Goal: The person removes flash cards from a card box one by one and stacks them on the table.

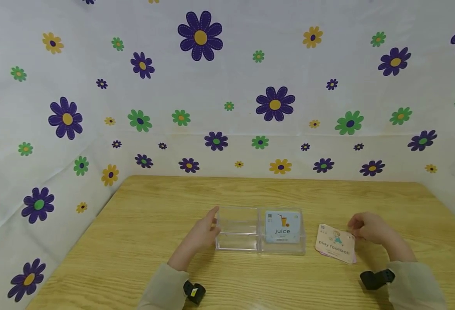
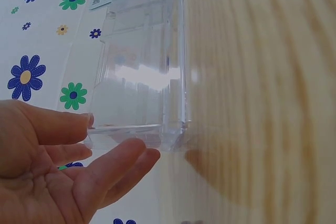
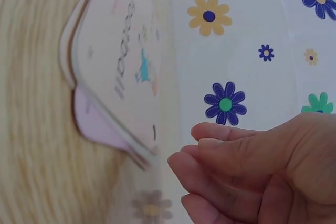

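A clear plastic two-compartment holder (image 1: 238, 250) lies on the table. A blue "juice" card (image 1: 283, 227) rests in its right compartment; the left one shows only clear plastic. My left hand (image 1: 202, 231) is at the holder's left end, fingers lightly touching the end wall, as the left wrist view also shows. To the right of the holder lies a small stack of cards, with a "play football" card (image 1: 335, 243) on top and a pinkish card (image 3: 97, 119) peeking out underneath. My right hand (image 1: 371, 228) hovers beside the stack's right edge, fingers loosely bent, nothing between them.
The wood-grain table (image 1: 154, 202) extends around the holder and the cards. Behind it and at both sides hangs a white cloth (image 1: 235, 82) printed with purple, green and yellow flowers. Each wrist wears a black strap with a small device (image 1: 194, 292).
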The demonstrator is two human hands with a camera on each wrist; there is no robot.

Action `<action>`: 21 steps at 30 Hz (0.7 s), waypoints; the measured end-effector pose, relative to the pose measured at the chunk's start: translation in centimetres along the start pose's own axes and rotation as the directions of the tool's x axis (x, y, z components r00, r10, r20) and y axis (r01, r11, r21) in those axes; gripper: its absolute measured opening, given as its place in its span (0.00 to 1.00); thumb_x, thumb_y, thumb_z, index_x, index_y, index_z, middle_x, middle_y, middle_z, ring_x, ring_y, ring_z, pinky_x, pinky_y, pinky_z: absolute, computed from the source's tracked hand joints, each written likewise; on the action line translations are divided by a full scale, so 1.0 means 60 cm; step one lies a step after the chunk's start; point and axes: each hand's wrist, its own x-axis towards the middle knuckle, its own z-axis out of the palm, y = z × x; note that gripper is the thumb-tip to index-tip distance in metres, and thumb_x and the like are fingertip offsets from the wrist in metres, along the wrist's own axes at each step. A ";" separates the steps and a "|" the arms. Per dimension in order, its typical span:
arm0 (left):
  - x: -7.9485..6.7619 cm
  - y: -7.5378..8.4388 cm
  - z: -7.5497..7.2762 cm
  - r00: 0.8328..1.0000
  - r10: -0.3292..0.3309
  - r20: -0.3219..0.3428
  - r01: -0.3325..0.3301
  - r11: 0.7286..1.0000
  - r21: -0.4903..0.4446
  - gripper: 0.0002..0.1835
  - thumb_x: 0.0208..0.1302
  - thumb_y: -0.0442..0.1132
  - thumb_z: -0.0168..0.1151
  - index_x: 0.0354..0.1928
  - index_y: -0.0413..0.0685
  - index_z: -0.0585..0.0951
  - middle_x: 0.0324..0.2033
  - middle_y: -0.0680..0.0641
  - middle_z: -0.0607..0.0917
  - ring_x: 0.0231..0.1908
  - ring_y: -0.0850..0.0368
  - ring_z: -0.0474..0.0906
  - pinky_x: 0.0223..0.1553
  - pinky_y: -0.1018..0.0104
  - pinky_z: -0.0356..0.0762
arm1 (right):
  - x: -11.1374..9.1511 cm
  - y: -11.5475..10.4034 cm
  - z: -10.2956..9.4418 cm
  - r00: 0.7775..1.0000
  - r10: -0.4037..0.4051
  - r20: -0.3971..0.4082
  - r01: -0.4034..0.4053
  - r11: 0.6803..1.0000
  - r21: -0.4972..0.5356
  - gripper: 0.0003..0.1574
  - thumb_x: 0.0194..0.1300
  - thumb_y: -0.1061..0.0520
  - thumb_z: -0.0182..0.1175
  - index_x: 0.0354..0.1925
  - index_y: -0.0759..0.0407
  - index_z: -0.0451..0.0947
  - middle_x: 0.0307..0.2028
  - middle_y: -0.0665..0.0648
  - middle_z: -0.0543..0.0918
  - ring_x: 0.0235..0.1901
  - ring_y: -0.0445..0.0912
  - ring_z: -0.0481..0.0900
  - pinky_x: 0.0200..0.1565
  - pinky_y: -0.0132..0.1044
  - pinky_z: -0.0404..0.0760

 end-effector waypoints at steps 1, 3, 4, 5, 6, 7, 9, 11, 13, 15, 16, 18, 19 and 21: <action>0.000 0.001 -0.001 1.000 0.000 0.000 0.000 1.000 0.002 0.30 0.62 0.26 0.46 0.65 0.32 0.49 0.51 0.25 0.66 0.48 0.34 0.69 0.36 0.57 0.75 | 0.000 -0.004 -0.001 1.000 -0.005 -0.010 0.005 1.000 -0.017 0.09 0.51 0.74 0.51 0.34 0.75 0.72 0.27 0.59 0.73 0.26 0.48 0.69 0.28 0.38 0.73; -0.001 0.003 -0.003 1.000 0.002 0.000 -0.002 1.000 0.013 0.30 0.62 0.26 0.46 0.65 0.32 0.49 0.51 0.25 0.66 0.46 0.37 0.71 0.34 0.59 0.75 | -0.001 -0.014 -0.003 1.000 -0.015 -0.025 0.014 0.999 -0.050 0.11 0.51 0.73 0.52 0.36 0.75 0.72 0.28 0.59 0.74 0.27 0.48 0.70 0.29 0.39 0.74; -0.002 0.004 -0.003 1.000 -0.001 -0.001 0.001 1.000 0.021 0.30 0.62 0.26 0.46 0.65 0.32 0.50 0.51 0.25 0.66 0.45 0.38 0.72 0.33 0.60 0.75 | -0.002 -0.019 -0.004 0.999 -0.023 -0.029 0.021 0.998 -0.060 0.11 0.51 0.73 0.52 0.37 0.75 0.72 0.29 0.59 0.74 0.27 0.48 0.71 0.30 0.40 0.74; -0.002 0.005 -0.004 1.000 -0.004 -0.002 0.004 1.000 0.027 0.30 0.62 0.27 0.47 0.65 0.32 0.50 0.51 0.25 0.67 0.44 0.39 0.72 0.31 0.61 0.74 | -0.003 -0.025 -0.004 0.999 -0.030 -0.035 0.028 0.997 -0.068 0.11 0.51 0.73 0.53 0.37 0.75 0.72 0.29 0.59 0.75 0.27 0.48 0.71 0.31 0.41 0.75; -0.002 0.005 -0.004 1.000 -0.010 -0.001 0.010 1.000 0.029 0.30 0.62 0.27 0.47 0.65 0.32 0.50 0.51 0.26 0.67 0.44 0.40 0.73 0.30 0.62 0.73 | -0.004 -0.030 -0.003 0.998 -0.041 -0.043 0.038 0.996 -0.079 0.11 0.52 0.72 0.53 0.37 0.74 0.73 0.29 0.59 0.75 0.28 0.48 0.72 0.31 0.41 0.75; -0.003 0.005 -0.005 1.000 -0.013 0.000 0.013 1.000 0.027 0.30 0.62 0.27 0.47 0.65 0.32 0.50 0.51 0.26 0.67 0.42 0.41 0.73 0.28 0.62 0.73 | -0.005 -0.035 -0.003 0.997 -0.052 -0.052 0.047 0.995 -0.088 0.11 0.53 0.71 0.54 0.37 0.74 0.73 0.30 0.59 0.75 0.28 0.48 0.72 0.32 0.42 0.75; -0.003 0.005 -0.006 1.000 -0.021 0.000 0.021 0.999 0.031 0.30 0.63 0.27 0.47 0.65 0.33 0.50 0.52 0.26 0.67 0.43 0.42 0.73 0.29 0.63 0.72 | -0.007 -0.045 -0.002 0.995 -0.077 -0.070 0.070 0.992 -0.102 0.10 0.54 0.69 0.55 0.38 0.73 0.73 0.30 0.58 0.76 0.29 0.50 0.73 0.33 0.44 0.75; -0.002 0.003 -0.006 1.000 -0.014 0.003 0.014 1.000 0.028 0.30 0.62 0.27 0.47 0.65 0.33 0.50 0.52 0.26 0.67 0.42 0.42 0.73 0.27 0.64 0.72 | -0.009 -0.056 -0.001 0.990 -0.106 -0.091 0.096 0.989 -0.110 0.10 0.55 0.68 0.56 0.38 0.72 0.73 0.31 0.59 0.76 0.31 0.52 0.74 0.33 0.45 0.75; -0.001 0.002 -0.006 1.000 -0.010 0.006 0.010 1.000 0.026 0.30 0.63 0.27 0.47 0.65 0.33 0.50 0.52 0.26 0.67 0.38 0.45 0.74 0.24 0.65 0.71 | -0.010 -0.069 -0.001 0.986 -0.128 -0.106 0.116 0.987 -0.114 0.11 0.55 0.66 0.57 0.38 0.71 0.73 0.32 0.59 0.77 0.32 0.53 0.75 0.34 0.46 0.75; 0.000 0.001 -0.005 1.000 -0.010 0.009 0.010 1.000 0.024 0.30 0.63 0.27 0.47 0.65 0.33 0.50 0.52 0.26 0.67 0.32 0.49 0.75 0.22 0.67 0.69 | -0.012 -0.083 0.001 0.982 -0.149 -0.119 0.135 0.984 -0.113 0.12 0.55 0.64 0.58 0.39 0.71 0.74 0.33 0.61 0.77 0.33 0.54 0.76 0.34 0.46 0.76; 0.000 0.000 -0.005 1.000 -0.010 0.009 0.010 1.000 0.023 0.30 0.63 0.27 0.47 0.65 0.33 0.50 0.52 0.26 0.67 0.31 0.51 0.74 0.20 0.68 0.68 | -0.013 -0.091 0.003 0.979 -0.158 -0.127 0.144 0.983 -0.112 0.13 0.55 0.64 0.59 0.39 0.70 0.74 0.34 0.61 0.77 0.33 0.53 0.76 0.35 0.46 0.76; 0.000 0.000 -0.005 1.000 -0.017 0.011 0.017 1.000 0.017 0.30 0.63 0.27 0.47 0.65 0.34 0.49 0.52 0.26 0.67 0.26 0.54 0.72 0.18 0.69 0.66 | -0.015 -0.107 0.006 0.973 -0.179 -0.146 0.163 0.980 -0.117 0.13 0.55 0.63 0.59 0.40 0.69 0.74 0.35 0.62 0.78 0.34 0.53 0.76 0.35 0.46 0.76; -0.001 0.000 -0.005 1.000 -0.021 0.011 0.020 1.000 0.013 0.30 0.63 0.27 0.47 0.65 0.34 0.49 0.52 0.26 0.66 0.25 0.54 0.72 0.18 0.69 0.65 | -0.016 -0.114 0.007 0.969 -0.190 -0.157 0.173 0.978 -0.118 0.13 0.55 0.63 0.59 0.40 0.69 0.74 0.36 0.62 0.78 0.34 0.53 0.76 0.35 0.46 0.76; -0.002 0.000 -0.004 1.000 -0.024 0.010 0.024 1.000 0.009 0.30 0.63 0.27 0.47 0.65 0.34 0.49 0.52 0.26 0.66 0.26 0.54 0.73 0.18 0.70 0.65 | -0.014 -0.127 0.011 0.960 -0.217 -0.178 0.197 0.972 -0.124 0.13 0.55 0.63 0.59 0.40 0.67 0.75 0.37 0.63 0.78 0.35 0.53 0.77 0.35 0.47 0.76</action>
